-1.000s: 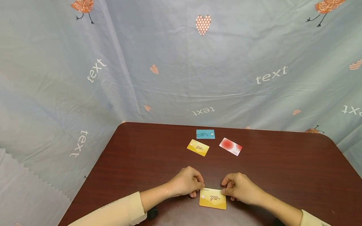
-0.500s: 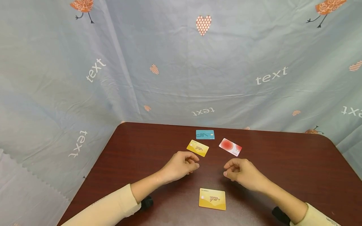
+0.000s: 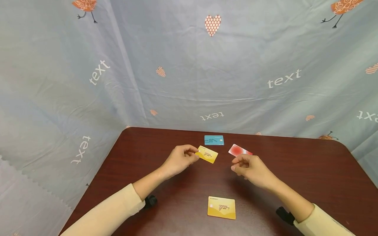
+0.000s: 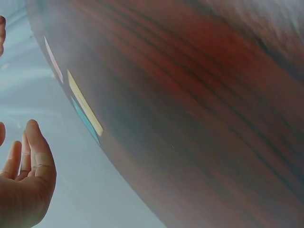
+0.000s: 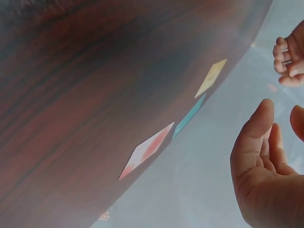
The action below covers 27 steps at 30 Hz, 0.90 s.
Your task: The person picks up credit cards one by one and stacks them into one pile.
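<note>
My left hand (image 3: 180, 160) hovers at the left end of a yellow card (image 3: 207, 154), fingers loosely bent with nothing between them. In the left wrist view a gap shows between that hand (image 4: 31, 175) and the yellow card (image 4: 84, 103). My right hand (image 3: 253, 169) is raised over the table, its fingers relaxed and holding nothing. It covers the lower edge of a white card with red circles (image 3: 237, 150) in the head view. Behind these lies a teal card (image 3: 214, 140) marked VIP. A second yellow card (image 3: 221, 207) lies near the front, apart from both hands.
The cards lie flat on a dark red-brown wooden table (image 3: 153, 147) with rounded far corners. A grey-blue patterned curtain (image 3: 183, 88) hangs behind the table and along its sides. Black straps (image 3: 285, 215) sit at the wrists.
Both hands have left the front yellow card and moved forward. The left hand has also gone left to the far yellow card. The cards stay in place.
</note>
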{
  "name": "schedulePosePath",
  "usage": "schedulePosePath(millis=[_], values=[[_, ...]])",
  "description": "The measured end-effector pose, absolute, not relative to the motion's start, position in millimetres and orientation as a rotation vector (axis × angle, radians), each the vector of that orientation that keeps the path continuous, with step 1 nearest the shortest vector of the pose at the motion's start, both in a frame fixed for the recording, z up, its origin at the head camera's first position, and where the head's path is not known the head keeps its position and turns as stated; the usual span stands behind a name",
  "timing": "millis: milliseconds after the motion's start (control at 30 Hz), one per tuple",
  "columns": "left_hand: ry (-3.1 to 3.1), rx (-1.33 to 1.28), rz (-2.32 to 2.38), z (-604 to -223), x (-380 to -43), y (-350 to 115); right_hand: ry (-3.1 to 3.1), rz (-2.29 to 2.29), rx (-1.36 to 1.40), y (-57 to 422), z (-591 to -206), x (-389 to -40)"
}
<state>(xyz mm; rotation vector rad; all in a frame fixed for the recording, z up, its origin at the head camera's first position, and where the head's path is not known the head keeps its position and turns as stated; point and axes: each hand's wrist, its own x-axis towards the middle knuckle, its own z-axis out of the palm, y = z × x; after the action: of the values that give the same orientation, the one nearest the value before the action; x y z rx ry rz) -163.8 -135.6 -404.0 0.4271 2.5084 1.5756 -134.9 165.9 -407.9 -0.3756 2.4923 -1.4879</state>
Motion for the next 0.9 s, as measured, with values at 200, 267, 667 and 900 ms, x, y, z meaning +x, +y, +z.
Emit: schedulePosePath(millis=[200,267,667,900], values=[[2.593,0.419,1.54,-404,-176,-141,2.525,-1.51,-0.341,167,-409,-147],[2.61,0.407,1.531,-404,-180,-142,2.524,-1.524,-0.325,167,-410,-151],[2.61,0.361,1.493,-406,-206,-142,2.484,-1.576,-0.315,163,-416,-169],[2.583,0.314,1.451,-408,-223,-144,2.448,-1.543,-0.323,151,-422,-181]])
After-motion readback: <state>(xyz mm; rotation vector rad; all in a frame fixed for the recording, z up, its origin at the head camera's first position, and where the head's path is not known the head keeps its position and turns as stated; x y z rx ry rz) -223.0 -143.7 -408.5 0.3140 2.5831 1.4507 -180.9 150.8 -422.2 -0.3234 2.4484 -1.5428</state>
